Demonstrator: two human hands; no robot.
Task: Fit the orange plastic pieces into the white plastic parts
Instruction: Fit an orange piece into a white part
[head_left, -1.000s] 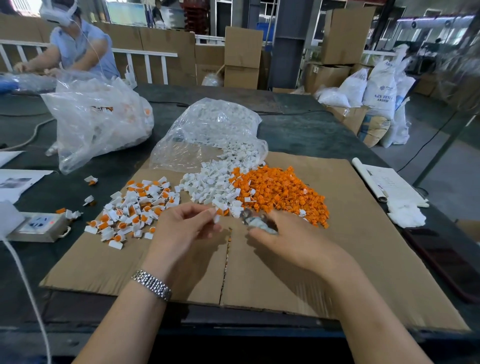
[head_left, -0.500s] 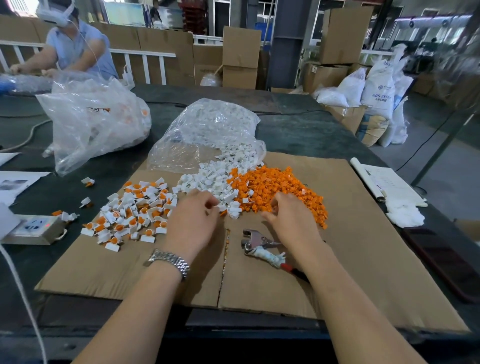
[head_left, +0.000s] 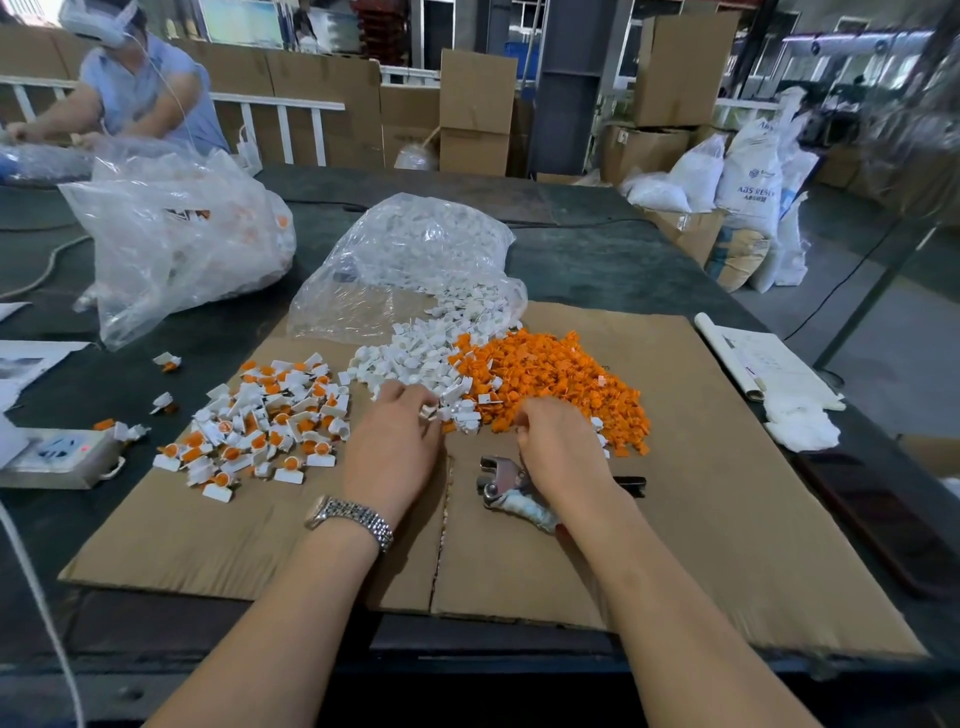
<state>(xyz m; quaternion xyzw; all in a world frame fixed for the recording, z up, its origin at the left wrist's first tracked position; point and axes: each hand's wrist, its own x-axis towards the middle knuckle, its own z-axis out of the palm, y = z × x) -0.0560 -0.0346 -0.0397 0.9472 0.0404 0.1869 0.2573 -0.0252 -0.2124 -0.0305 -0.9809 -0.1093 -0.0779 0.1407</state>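
I see my left hand (head_left: 395, 441) reaching into the near edge of the white parts (head_left: 415, 358) on the cardboard sheet (head_left: 727, 519), fingertips curled among them; whether it pinches one I cannot tell. My right hand (head_left: 561, 441) curls its fingers into the orange pieces (head_left: 561, 374) just beside, grip also unclear. Pliers (head_left: 501, 483) lie under that wrist, and assembled pieces (head_left: 260, 421) are heaped to the left.

Bare cardboard sheet (head_left: 727, 519) lies open on the near and right sides (pliers (head_left: 506, 488) lying centrally), bounded beyond by the orange pieces (head_left: 561, 374), white parts (head_left: 410, 358) and clear bag (head_left: 415, 260), leftward by the assembled pile (head_left: 260, 415).
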